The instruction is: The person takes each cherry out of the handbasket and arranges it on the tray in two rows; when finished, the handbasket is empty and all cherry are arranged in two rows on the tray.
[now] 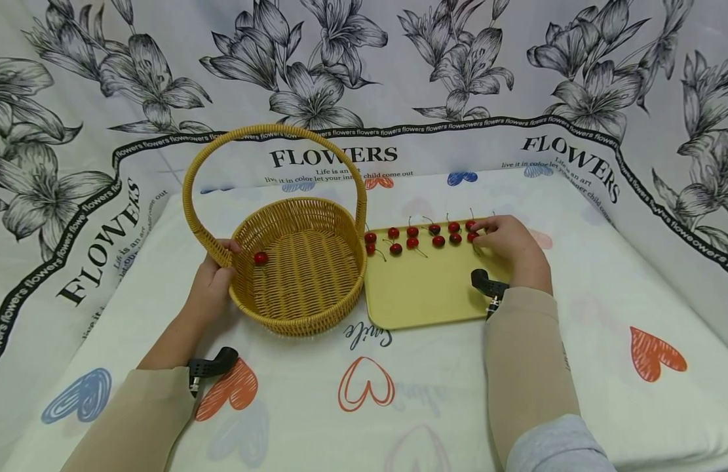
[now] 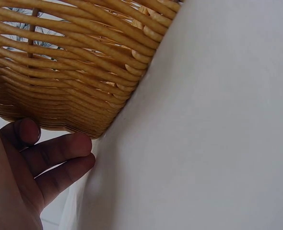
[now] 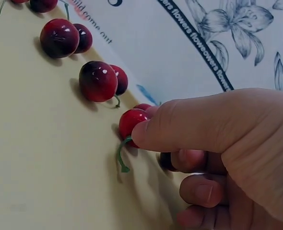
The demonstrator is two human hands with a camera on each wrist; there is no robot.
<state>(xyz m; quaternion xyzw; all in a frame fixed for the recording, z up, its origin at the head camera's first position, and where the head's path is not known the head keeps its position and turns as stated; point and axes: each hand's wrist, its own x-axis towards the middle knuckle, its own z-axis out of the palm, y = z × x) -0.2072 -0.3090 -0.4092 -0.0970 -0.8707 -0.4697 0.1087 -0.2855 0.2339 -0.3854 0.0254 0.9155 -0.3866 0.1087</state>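
Note:
A woven yellow basket (image 1: 299, 321) with a tall arched handle stands left of centre, one red cherry (image 1: 260, 258) inside near its left wall. My left hand (image 1: 213, 282) grips the basket's left rim at the foot of the handle; in the left wrist view several of its fingers (image 2: 60, 152) lie along the outer weave. To the right, my right hand (image 1: 511, 246) reaches over the far right part of a yellow tray (image 1: 428, 288). Thumb and forefinger pinch a red cherry (image 3: 130, 120) with a green stem. A dark cherry (image 3: 166, 161) shows partly behind the fingers.
Two rows of cherries (image 1: 412, 243) with stems line the tray's far side. The tray's left edge meets the basket's right side. A white cloth with printed hearts (image 1: 366, 385) covers the table, and a flower-printed curtain (image 1: 316, 85) hangs behind.

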